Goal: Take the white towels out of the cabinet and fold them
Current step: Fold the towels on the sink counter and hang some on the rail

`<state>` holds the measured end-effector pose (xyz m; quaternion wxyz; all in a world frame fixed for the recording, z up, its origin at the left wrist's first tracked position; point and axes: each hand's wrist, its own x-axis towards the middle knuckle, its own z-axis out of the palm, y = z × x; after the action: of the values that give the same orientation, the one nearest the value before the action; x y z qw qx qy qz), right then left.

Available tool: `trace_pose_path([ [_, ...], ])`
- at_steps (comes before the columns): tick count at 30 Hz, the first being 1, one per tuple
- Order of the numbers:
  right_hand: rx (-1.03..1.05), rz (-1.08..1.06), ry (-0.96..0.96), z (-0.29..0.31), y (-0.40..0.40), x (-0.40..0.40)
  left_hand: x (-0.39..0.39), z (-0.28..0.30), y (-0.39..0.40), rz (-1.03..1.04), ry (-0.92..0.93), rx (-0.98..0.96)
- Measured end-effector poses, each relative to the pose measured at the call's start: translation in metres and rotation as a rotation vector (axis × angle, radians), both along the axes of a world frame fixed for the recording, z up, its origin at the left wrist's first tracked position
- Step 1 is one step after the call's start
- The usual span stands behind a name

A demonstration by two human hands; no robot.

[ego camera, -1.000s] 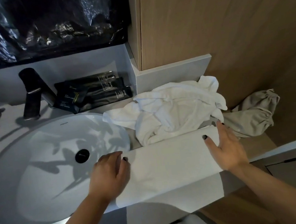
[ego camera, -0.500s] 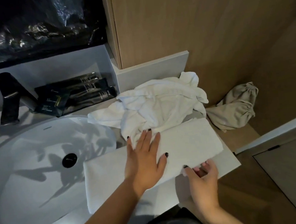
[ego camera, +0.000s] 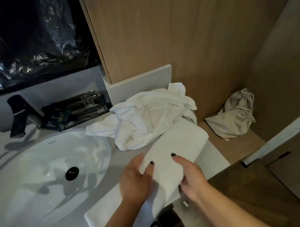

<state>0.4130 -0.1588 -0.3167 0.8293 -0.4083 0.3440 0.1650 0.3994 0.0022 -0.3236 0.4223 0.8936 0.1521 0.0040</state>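
One smooth, folded white towel [ego camera: 170, 159], a long rectangle, lies on the grey counter [ego camera: 212, 154] beside the round white sink [ego camera: 40, 171], long axis running near-left to far-right. Left hand [ego camera: 134, 181] and right hand [ego camera: 192, 177] each grip its folded upper layer. One crumpled white towel [ego camera: 146, 117] lies behind it.

Your tabletop [ego camera: 216, 159] carries the folded towel [ego camera: 177, 147], the crumpled towel pile [ego camera: 146, 117] behind it, dark sachets [ego camera: 75, 112] beside the faucet [ego camera: 19, 116], and the sink basin [ego camera: 30, 163].
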Motion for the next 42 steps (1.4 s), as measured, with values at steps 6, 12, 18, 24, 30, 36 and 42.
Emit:
trace_pose_path([
  [6,-0.022,0.083,-0.271,0.05,-0.081,-0.027,-0.02,0.029,-0.051,-0.112,0.068,-0.593],
  [12,-0.138,0.136,-0.538,0.131,-0.194,-0.081,-0.073,0.079,-0.159,-0.265,0.014,-0.903],
  [18,-0.349,0.097,-0.762,0.199,-0.275,-0.139,-0.121,0.125,-0.254,-0.482,-0.101,-0.888],
  [24,-0.748,-0.057,-0.981,0.234,-0.313,-0.177,-0.151,0.163,-0.31,-0.568,-0.303,-0.812],
  [30,-0.692,-0.036,-1.062,0.277,-0.338,-0.173,-0.14,0.211,-0.336,-0.605,-0.553,-0.777],
  [36,-0.663,-0.062,-1.155,0.324,-0.353,-0.146,-0.084,0.294,-0.357,-0.641,-0.777,-0.866],
  [42,-0.766,-0.233,-1.272,0.366,-0.36,-0.103,-0.023,0.378,-0.379,-0.657,-0.926,-0.946],
])
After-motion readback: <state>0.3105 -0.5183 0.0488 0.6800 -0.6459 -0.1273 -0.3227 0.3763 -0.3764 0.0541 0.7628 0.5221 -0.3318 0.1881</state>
